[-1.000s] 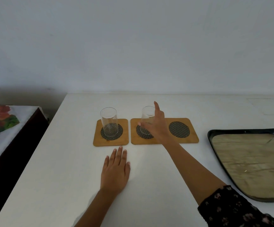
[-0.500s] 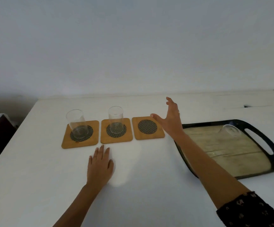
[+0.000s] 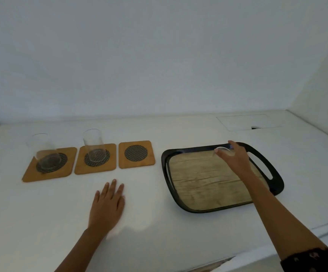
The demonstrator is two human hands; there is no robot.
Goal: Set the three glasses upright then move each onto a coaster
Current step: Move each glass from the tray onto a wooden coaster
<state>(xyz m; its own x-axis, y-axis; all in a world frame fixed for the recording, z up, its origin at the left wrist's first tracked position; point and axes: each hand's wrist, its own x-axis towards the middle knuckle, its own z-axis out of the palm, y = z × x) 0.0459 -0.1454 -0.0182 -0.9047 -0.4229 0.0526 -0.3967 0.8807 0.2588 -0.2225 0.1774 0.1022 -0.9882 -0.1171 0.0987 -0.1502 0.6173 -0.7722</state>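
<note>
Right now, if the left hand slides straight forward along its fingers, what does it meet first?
Probably the right-hand square wooden coaster, the only free one. The left hand lies flat on the white table, fingers pointing that way. Depth is uncertain; it might reach the middle coaster instead.

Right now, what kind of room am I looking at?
Probably a home kitchen or dining corner: a plain white countertop, square bamboo coasters with dark mesh centres, and a black-rimmed, wood-look serving tray.

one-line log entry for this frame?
glasses on coasters: two | third coaster: bare | third glass: on tray | right hand: on it | left hand: flat on table
</note>
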